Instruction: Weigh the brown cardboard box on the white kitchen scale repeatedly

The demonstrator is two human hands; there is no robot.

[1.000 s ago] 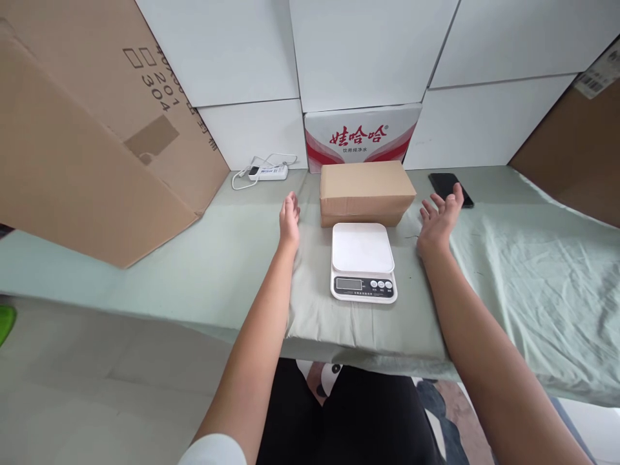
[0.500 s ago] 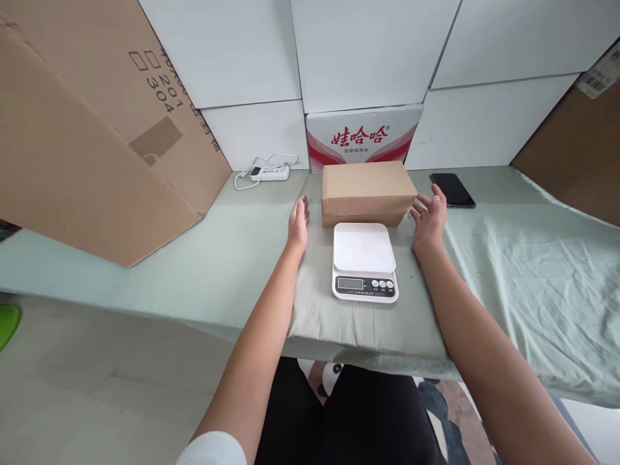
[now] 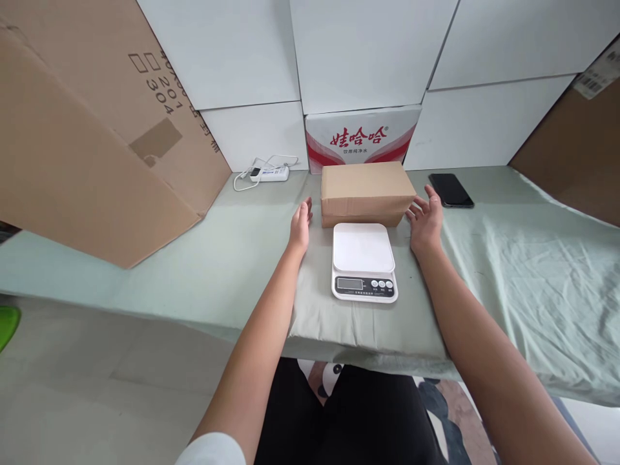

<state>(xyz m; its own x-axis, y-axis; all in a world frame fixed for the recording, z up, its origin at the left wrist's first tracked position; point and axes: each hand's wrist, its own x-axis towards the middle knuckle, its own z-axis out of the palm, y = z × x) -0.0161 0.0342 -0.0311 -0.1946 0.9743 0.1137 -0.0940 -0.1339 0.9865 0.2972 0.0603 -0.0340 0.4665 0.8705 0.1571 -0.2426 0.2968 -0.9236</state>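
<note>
Since a second ago, the left hand (image 3: 300,225) and right hand (image 3: 426,221) have moved inward, flanking the small brown cardboard box (image 3: 368,184) just behind the digital kitchen scale (image 3: 364,261). Both are loosely spread, gripping nothing; the left is clear of the box; whether the right touches it cannot be told.

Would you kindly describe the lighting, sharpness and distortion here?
Head view: soft light, no harsh glare on the scale; head view: red lettering clear, the scale's smallest print unreadable; head view: left carton looks stretched toward the edge, wide-angle style.
</note>
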